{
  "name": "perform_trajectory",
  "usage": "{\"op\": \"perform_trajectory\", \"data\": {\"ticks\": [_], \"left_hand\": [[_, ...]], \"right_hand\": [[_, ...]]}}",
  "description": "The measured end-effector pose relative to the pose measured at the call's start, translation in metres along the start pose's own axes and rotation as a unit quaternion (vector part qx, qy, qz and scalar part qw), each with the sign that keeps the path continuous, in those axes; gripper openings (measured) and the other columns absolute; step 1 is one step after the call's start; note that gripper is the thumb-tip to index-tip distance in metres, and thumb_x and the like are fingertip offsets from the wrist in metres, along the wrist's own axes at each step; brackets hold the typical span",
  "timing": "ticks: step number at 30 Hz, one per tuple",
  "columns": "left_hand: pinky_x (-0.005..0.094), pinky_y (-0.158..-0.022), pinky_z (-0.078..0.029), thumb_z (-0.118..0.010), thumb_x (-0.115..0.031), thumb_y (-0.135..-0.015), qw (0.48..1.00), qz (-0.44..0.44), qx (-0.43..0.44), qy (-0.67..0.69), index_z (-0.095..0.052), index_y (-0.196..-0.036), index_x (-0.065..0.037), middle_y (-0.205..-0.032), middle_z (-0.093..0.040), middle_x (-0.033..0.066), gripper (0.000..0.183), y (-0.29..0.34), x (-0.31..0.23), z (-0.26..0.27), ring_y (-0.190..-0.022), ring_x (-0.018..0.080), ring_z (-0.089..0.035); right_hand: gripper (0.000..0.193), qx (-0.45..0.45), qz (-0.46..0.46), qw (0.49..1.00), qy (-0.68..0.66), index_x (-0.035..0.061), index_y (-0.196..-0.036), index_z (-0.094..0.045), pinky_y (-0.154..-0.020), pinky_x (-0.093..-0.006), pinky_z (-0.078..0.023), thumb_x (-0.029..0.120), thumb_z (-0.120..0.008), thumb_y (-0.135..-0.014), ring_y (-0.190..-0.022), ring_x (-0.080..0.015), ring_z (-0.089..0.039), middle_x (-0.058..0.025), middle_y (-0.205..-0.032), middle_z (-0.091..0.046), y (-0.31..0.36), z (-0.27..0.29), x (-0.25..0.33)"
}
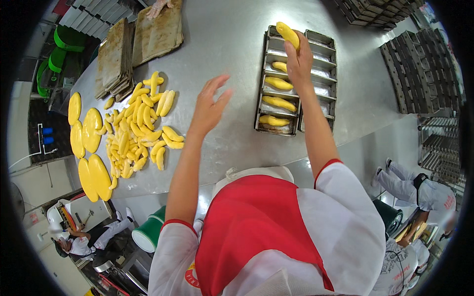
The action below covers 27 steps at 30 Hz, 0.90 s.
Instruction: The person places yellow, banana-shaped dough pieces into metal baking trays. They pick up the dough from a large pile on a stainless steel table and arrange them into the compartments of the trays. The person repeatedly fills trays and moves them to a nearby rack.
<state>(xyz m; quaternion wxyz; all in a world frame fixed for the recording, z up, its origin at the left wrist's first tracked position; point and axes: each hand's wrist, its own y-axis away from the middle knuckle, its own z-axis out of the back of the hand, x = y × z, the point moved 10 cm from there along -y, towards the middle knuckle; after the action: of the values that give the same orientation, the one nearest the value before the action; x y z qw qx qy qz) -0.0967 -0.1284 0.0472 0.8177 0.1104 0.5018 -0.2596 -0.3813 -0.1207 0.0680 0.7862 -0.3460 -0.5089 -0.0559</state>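
My right hand (301, 61) is closed round a plump yellow dough roll (286, 33), held over the far left part of a metal strapped loaf pan set (320, 48). Below it, the left row of moulds holds several yellow dough rolls (279, 83), one to a mould. The right row shows bare metal where my arm does not cover it. My left hand (210, 106) hovers above the steel table with its fingers apart and nothing in them. To its left lies a loose pile of yellow dough rolls (136, 128).
Flat yellow dough ovals (92, 130) line the table's left edge. Stacked worn baking sheets (116, 56) lie at the far left, with another person's hand (158, 7) on one. Stacked loaf pans (414, 69) stand at right. Other people are beyond the table.
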Motion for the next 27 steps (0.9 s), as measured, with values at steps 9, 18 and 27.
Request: {"op": "perform_trajectory", "data": {"ticks": [9,18,27], "left_hand": [[0.0533,-0.101,-0.042,-0.066,-0.009,-0.080,0.870,0.212,0.047,-0.441,-0.064,-0.117,-0.016,-0.128,-0.058,0.0056,0.039,0.164,0.240,0.083,-0.126,0.0269,-0.051],[0.0318,-0.084,-0.051,-0.066,-0.018,-0.094,0.967,0.208,-0.128,0.074,-0.059,-0.123,-0.004,-0.107,-0.065,0.0083,0.032,0.066,0.171,0.068,-0.099,0.0180,-0.062],[0.0402,-0.099,-0.046,-0.065,-0.022,-0.095,0.938,-0.066,-0.030,0.338,-0.028,-0.156,-0.009,-0.143,-0.049,0.0140,0.072,0.010,-0.121,0.048,-0.117,0.0266,-0.060]], "right_hand": [[0.047,0.189,0.039,0.956,0.219,0.0032,-0.130,-0.058,-0.106,-0.0498,-0.043,0.026,-0.068,-0.090,-0.124,-0.0418,-0.053,-0.0224,-0.132,-0.058,0.080,-0.076,-0.086],[0.041,0.277,-0.014,0.961,-0.015,0.0026,-0.127,-0.059,-0.104,-0.0446,-0.043,0.023,-0.067,-0.092,-0.119,-0.0391,-0.055,-0.0212,-0.126,-0.059,0.167,-0.167,0.042],[0.033,-0.145,0.228,0.955,-0.120,-0.0027,-0.124,-0.052,-0.075,-0.0251,-0.050,0.019,-0.058,-0.101,-0.083,-0.0143,-0.062,-0.0096,-0.103,-0.067,-0.023,0.043,0.165]]}}
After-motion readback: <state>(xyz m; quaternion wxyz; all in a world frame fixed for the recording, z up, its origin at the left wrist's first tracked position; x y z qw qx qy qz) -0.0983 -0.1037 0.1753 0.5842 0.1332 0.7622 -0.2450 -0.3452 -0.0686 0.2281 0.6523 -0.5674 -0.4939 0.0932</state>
